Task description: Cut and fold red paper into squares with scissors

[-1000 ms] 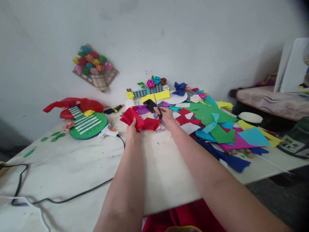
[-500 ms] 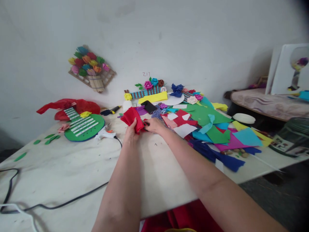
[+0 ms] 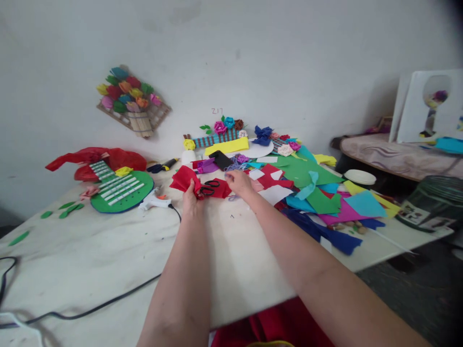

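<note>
My left hand (image 3: 192, 196) is closed around a bunched piece of red crepe paper (image 3: 182, 178), which fans out above and to the left of the fingers. Right beside that hand are scissors (image 3: 210, 187) with black handles; their blades are hidden. Another red paper piece (image 3: 223, 189) lies flat by the handles. My right hand (image 3: 240, 184) pinches at a tangle of lilac string (image 3: 237, 166), and a bit of string shows below the fingers. A black phone-like object (image 3: 220, 160) lies just behind.
Coloured paper scraps (image 3: 304, 173) pile up on the right, with a glass jar (image 3: 430, 205) at the table edge. To the left are a white glue gun (image 3: 155, 199) with a black cord (image 3: 108, 304) and a green guitar-shaped craft (image 3: 121, 193). Paper flowers (image 3: 220, 127) stand at the wall.
My right hand has let go of the scissors, which now rest beside my left hand, and moved slightly right onto the string. My left hand, with the red paper, has shifted a little left.
</note>
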`<move>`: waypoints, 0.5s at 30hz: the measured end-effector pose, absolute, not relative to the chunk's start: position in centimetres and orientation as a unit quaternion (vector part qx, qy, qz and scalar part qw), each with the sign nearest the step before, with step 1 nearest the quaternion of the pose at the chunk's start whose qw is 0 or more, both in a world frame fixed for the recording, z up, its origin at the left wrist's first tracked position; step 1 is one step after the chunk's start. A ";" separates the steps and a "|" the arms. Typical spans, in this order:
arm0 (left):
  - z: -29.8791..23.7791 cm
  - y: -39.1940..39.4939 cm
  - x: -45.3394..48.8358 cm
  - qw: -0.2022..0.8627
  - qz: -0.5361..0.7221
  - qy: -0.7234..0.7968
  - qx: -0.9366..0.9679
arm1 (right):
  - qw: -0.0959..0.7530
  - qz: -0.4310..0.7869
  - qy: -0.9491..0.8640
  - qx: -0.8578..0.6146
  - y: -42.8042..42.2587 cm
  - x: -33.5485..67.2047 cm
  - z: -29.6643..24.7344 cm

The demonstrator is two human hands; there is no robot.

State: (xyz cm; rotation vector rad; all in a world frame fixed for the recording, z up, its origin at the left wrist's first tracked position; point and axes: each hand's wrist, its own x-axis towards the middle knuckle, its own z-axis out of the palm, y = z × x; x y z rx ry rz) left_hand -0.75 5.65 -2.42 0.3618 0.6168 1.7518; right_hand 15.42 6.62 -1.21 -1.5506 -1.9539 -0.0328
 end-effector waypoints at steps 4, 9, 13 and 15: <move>-2.6 5.9 -0.7 0.599 0.745 0.246 0.161 | 0.148 0.003 -0.818 -0.555 6.1 15.7 -1.9; -2.6 5.9 -0.6 0.615 0.729 0.258 0.153 | 0.126 -0.070 -0.806 -0.574 5.8 14.4 -2.2; -2.6 6.0 -0.6 0.615 0.731 0.253 0.153 | 0.225 -0.051 -0.715 -0.660 6.2 14.8 -1.9; -2.7 6.0 -0.6 0.610 0.733 0.254 0.158 | 0.287 -0.033 -0.659 -0.695 6.5 15.7 -1.7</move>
